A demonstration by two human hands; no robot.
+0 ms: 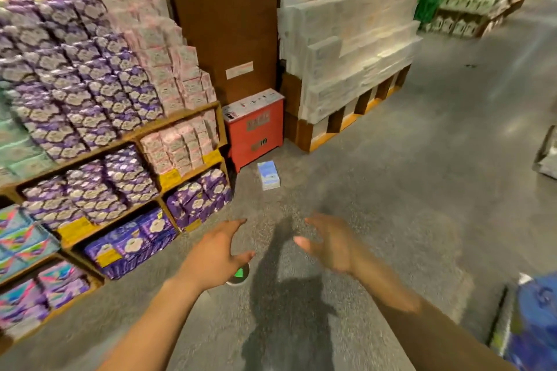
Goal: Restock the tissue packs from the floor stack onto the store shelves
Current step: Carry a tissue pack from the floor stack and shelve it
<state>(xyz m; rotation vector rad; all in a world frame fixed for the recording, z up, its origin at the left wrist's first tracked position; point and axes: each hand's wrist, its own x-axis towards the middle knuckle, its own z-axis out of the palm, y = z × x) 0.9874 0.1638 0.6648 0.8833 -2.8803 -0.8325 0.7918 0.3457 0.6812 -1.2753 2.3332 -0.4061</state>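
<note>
Your left hand [217, 253] and right hand [328, 247] are spread, empty. The tissue pack [268, 175] looks light and soft; clasp its long sides.

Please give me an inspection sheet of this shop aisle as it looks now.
Surface: grey concrete floor.
Job's things: pale blue rectangular tissue pack lies flat on the floor beside a red box; purple and pink packs fill the wooden shelves.
Clutter: round green-and-white object on the floor, partly behind the left hand.
Grippers: left hand and right hand hold nothing, fingers spread.
Cables: nothing seen.
Surroundings: brown pillar; white packs stacked on pallets.
</note>
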